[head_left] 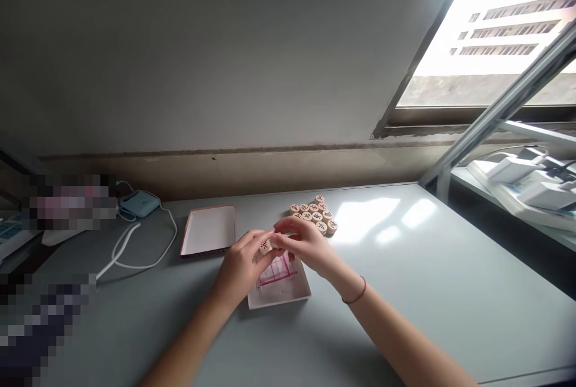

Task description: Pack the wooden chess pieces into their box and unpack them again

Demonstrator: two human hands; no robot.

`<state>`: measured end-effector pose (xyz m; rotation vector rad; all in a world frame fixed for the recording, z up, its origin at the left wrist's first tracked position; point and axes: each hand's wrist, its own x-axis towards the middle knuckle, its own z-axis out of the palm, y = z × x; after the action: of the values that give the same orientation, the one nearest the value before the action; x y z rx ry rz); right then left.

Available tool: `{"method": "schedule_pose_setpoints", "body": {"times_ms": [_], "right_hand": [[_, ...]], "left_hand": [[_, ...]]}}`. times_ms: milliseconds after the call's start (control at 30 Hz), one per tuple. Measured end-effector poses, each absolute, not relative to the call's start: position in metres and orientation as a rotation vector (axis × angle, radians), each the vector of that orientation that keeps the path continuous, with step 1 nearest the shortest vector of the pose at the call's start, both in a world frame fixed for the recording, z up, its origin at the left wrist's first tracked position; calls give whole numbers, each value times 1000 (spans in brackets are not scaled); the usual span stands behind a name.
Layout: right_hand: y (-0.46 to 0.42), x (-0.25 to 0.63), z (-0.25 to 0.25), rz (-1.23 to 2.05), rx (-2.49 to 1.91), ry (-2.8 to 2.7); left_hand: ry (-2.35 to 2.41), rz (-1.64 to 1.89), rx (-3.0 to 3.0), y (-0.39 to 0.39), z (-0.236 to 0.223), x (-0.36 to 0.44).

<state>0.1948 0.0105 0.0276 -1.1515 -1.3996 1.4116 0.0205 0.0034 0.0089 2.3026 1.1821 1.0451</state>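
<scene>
Above a shallow white box tray [279,301], my left hand [243,260] grips a round pale Chinese chess piece [264,247], its red character facing me. My right hand [308,244] meets it from the right, thumb and fingers closed at the piece's side; whether more pieces sit between the fingers is hidden. Inside the tray lies a clear plastic sheet with pink grid lines [275,273]. Just behind my right hand, several Chinese chess pieces [314,215] stand close together on the table, with red or dark characters on top.
The box lid [210,230] lies inside up, left of the tray. A light blue device [139,203] and white cable [168,243] are farther left. At right, a metal frame [486,123] borders a shelf with white power adapters [517,174]. The wall closes off the grey table [405,291].
</scene>
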Motion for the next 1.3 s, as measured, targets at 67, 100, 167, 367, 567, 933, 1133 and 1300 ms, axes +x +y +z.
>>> {"method": "schedule_pose_setpoints", "body": {"times_ms": [67,100,167,367,567,933,1133,1300], "right_hand": [[9,196,24,1423,-1139,-1354],[9,199,23,1423,-1131,-1341],[11,204,22,1394,-1125,-1305],[14,217,20,1370,-1162,-1213],[12,217,20,1290,-1180,-1300],[5,206,6,407,-1312,-2127],[7,202,-4,179,-1318,-2272],[8,198,-9,148,-1366,-2297]], "left_hand": [[1173,1046,2313,3,9,22],[1183,1049,2325,3,9,23],[1227,1044,2379,3,8,23],[1288,852,2623,9,3,25],[1247,713,2721,14,-3,33],[1368,627,2670,18,-2,13],[1328,605,2612,19,-5,3],[1316,596,2618,19,-5,4]]}}
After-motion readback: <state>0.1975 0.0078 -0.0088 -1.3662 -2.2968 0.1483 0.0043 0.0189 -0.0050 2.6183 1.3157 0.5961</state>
